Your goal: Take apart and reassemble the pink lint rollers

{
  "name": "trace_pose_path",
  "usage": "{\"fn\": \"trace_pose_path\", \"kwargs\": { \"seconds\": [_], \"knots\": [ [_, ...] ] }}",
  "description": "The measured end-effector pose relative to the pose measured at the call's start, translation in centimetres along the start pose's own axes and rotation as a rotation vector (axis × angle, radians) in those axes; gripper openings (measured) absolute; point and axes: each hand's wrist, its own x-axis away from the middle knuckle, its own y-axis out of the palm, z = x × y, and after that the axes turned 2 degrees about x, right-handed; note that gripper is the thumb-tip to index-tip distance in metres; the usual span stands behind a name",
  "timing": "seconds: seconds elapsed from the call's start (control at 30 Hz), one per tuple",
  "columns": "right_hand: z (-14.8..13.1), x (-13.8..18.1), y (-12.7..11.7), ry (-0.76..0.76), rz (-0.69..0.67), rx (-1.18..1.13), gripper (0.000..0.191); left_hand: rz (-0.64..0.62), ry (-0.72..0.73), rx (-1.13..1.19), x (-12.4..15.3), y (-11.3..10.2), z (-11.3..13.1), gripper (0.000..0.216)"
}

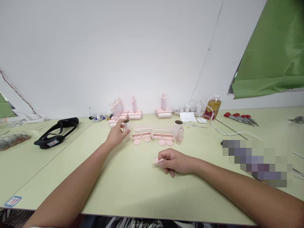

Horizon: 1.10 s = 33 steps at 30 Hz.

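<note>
My left hand [117, 133] is at a white paper roll [127, 126] with a dark hollow core, standing upright on the table. Its thumb and fingers curl around a clear pinkish tube [123, 127] beside that roll, mostly covered by the fingers. Nearer the front, my right hand [171, 161] pinches a small pale pink cap [156, 161] that juts out to the left. Two open pink trays [142, 136] lie between the hands and the wall, with round pink discs [137, 142] before them. Another clear tube [180, 135] stands by a second paper roll [178, 124].
Pink lint-roller-like units [163, 114] with upright tubes line the wall. Black headgear [57, 133] lies left. Right are a bottle [213, 107], white paper [188, 117], cables [228, 132], red-topped tools [241, 118] and a pixelated object [256, 163].
</note>
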Motion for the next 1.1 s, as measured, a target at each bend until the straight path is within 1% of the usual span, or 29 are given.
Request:
{"fn": "trace_pose_path", "kwargs": {
  "seconds": [0.17, 0.2, 0.27, 0.37, 0.4, 0.43, 0.47, 0.5, 0.53, 0.63, 0.7, 0.73, 0.8, 0.87, 1.0, 1.1],
  "knots": [
    [-0.1, 0.0, 0.0, 0.005, 0.002, 0.004, 0.028, 0.010, -0.011, -0.006, 0.1, -0.3, 0.4, 0.056],
    [-0.1, 0.0, 0.1, 0.006, 0.002, 0.004, 0.028, 0.038, -0.001, -0.014, 0.1, -0.4, 0.6, 0.054],
    [0.0, 0.0, 0.1, 0.003, 0.001, 0.005, 0.028, 0.142, 0.046, -0.046, 0.3, -0.8, 1.0, 0.049],
    [0.1, 0.0, 0.0, 0.004, 0.002, 0.010, 0.029, 0.326, 0.186, -0.074, 0.7, -1.1, 2.0, 0.040],
    [0.2, 0.0, 0.0, 0.005, 0.002, 0.008, 0.029, 0.356, 0.243, -0.064, 1.0, -1.1, 2.4, 0.036],
    [0.2, -0.1, 0.0, 0.005, 0.001, 0.005, 0.030, 0.358, 0.298, -0.043, 1.4, -1.1, 2.8, 0.033],
    [0.2, -0.1, 0.0, 0.004, 0.000, 0.002, 0.031, 0.321, 0.347, -0.017, 1.9, -1.0, 3.3, 0.031],
    [0.2, -0.1, 0.0, 0.004, -0.002, -0.002, 0.031, 0.244, 0.389, 0.011, 2.4, -0.8, 3.9, 0.030],
    [0.1, -0.1, 0.0, 0.003, -0.003, -0.005, 0.032, 0.127, 0.421, 0.040, 3.0, -0.6, 4.5, 0.029],
    [0.1, -0.1, 0.1, -0.004, -0.008, -0.015, 0.033, -0.299, 0.554, 0.056, 4.9, 0.0, 6.3, 0.033],
    [0.1, 0.0, 0.1, -0.013, -0.011, -0.027, 0.032, -0.485, 0.604, 0.066, 5.8, 0.4, 7.3, 0.038],
    [0.1, 0.0, 0.1, -0.017, -0.012, -0.033, 0.032, -0.543, 0.608, 0.076, 6.2, 0.6, 7.7, 0.040],
    [0.2, 0.0, 0.1, -0.020, -0.013, -0.030, 0.031, -0.611, 0.605, 0.095, 6.6, 0.8, 8.1, 0.041],
    [0.1, 0.0, 0.1, -0.019, -0.012, -0.014, 0.030, -0.640, 0.610, 0.109, 6.8, 1.0, 8.2, 0.041],
    [-0.2, 0.1, 0.2, 0.002, 0.005, 0.000, 0.029, -0.657, 0.618, 0.124, 6.7, 1.1, 8.0, 0.039],
    [-0.5, 0.1, 0.2, 0.014, 0.014, 0.005, 0.030, -0.666, 0.629, 0.134, 6.8, 1.0, 8.2, 0.032]
  ]
}}
